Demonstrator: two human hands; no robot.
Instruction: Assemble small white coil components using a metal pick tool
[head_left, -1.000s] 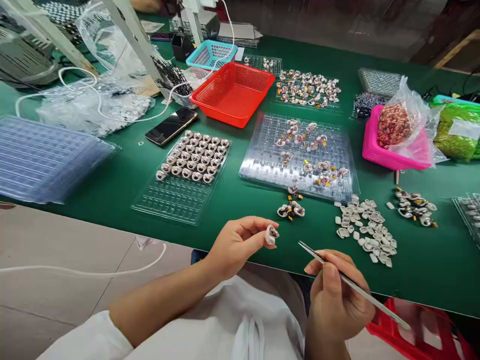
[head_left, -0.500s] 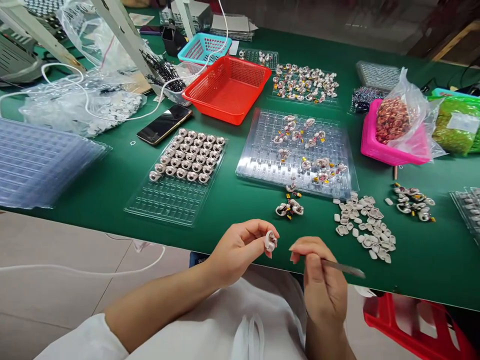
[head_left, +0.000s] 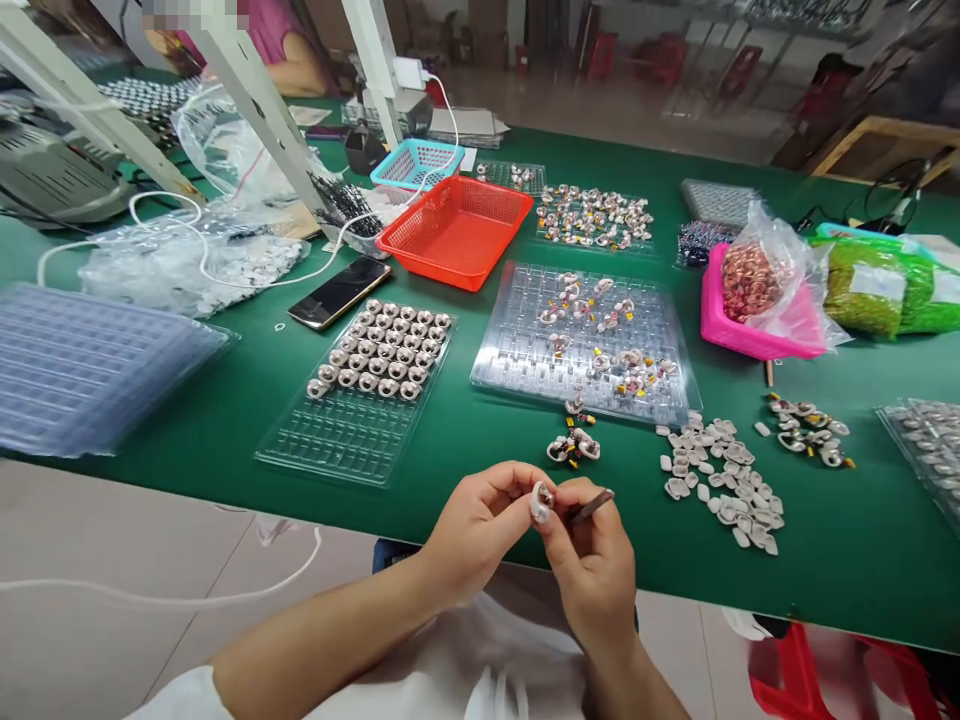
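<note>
Between thumb and fingers of my left hand (head_left: 480, 530) is a small white curved plastic casing (head_left: 541, 502) with a dark inside. My right hand (head_left: 596, 565) is closed around a slim dark metal tool (head_left: 592, 506), perhaps tweezers, its far end sticking up past the fingers. Its thumb and fingertips meet the casing from the right. Just beyond lies a little cluster of wired casings (head_left: 574, 445) with yellow tabs. Loose white shell pieces (head_left: 724, 470) are spread to the right of my hands.
A clear tray (head_left: 330, 440) holds rows of casings at left; stacked trays (head_left: 510, 370) bear wired parts mid-table. Behind are a phone (head_left: 337, 292), a red basket (head_left: 457, 235) and a blue basket (head_left: 416, 165). A pink bin (head_left: 757, 340) stands right. Another person's arm (head_left: 300, 70) shows far left.
My right hand has moved left to the casing, bringing the tool along, and now touches it. My left hand still holds the casing. The camera view has tilted up slightly.
</note>
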